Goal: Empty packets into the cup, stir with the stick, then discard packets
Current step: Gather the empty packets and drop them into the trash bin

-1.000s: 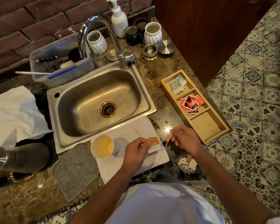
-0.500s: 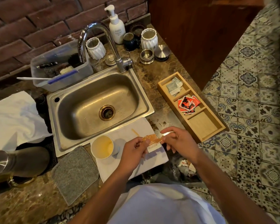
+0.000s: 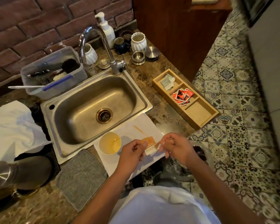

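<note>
Marble-patterned countertop runs under a brick wall, with a steel sink sunk into it and a patterned tile floor off to my right. Near the counter's front edge a white napkin lies spread, and on it stands the paper cup, open and upright, with a pale amber liquid inside. Both of my hands meet just to the right of the cup, above the napkin. My left hand has thumb and fingers curled in a pinch on the orange-and-white packet, and my right hand pinches the packet's right end, fingers curled in, so the packet is held taut between the two. I judge this to be the tearing-open step, with emptying yet to come; whether the end is already torn through I cannot tell, as the fingers cover it. The next move calls for a clean pull at the right end, then a tilt of the packet over the cup's mouth, close enough that nothing spills onto the napkin. The thin wooden stir stick lies on the napkin just beyond my hands, untouched. More packets wait in the wooden tray to the right: grey-green ones in the far compartment, red ones in the middle.
</note>
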`<state>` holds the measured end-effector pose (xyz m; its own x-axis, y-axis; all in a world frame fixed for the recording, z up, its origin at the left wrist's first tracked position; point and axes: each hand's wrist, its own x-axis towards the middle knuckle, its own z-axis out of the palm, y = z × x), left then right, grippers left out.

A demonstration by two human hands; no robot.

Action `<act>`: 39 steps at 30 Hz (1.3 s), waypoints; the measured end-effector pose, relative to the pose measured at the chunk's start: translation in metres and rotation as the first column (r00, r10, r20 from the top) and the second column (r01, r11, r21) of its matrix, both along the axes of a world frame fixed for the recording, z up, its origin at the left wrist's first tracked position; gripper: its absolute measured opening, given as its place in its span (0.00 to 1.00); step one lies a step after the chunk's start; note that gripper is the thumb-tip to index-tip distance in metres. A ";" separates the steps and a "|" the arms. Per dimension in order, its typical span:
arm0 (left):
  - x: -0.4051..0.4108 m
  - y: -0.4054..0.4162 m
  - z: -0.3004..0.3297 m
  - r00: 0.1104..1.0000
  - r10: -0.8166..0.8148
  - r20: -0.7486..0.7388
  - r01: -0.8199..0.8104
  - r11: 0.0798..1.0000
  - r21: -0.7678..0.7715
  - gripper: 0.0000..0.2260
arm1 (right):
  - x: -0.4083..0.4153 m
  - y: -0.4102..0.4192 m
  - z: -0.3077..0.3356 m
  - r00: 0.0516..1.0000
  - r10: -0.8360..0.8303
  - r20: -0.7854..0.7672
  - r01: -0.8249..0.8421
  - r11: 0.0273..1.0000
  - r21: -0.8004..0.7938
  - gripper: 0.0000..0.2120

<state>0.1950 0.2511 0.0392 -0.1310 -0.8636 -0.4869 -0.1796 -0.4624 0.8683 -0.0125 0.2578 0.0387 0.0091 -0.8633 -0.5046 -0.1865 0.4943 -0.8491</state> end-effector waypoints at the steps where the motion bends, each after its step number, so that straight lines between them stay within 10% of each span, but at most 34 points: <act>1: 0.006 0.002 0.000 1.000 -0.014 -0.003 0.014 1.000 -0.006 0.14 | 0.004 0.006 0.000 0.999 -0.032 0.007 0.032 0.999 -0.012 0.03; 23: -0.030 0.066 -0.027 0.902 -0.426 0.065 0.426 0.905 0.023 0.16 | -0.038 0.182 -0.025 0.731 -0.670 0.128 0.667 0.742 0.073 0.08; 39: -0.205 0.109 -0.056 0.911 -0.374 0.175 0.360 0.927 0.104 0.11 | -0.190 0.239 -0.058 0.699 -0.698 0.152 0.665 0.714 0.222 0.07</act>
<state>-0.0099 0.3598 -0.0166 -0.3324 -0.7359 -0.5898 -0.5052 -0.3892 0.7703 -0.2030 0.4965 -0.0196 -0.4343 -0.5953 -0.6760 0.4219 0.5286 -0.7366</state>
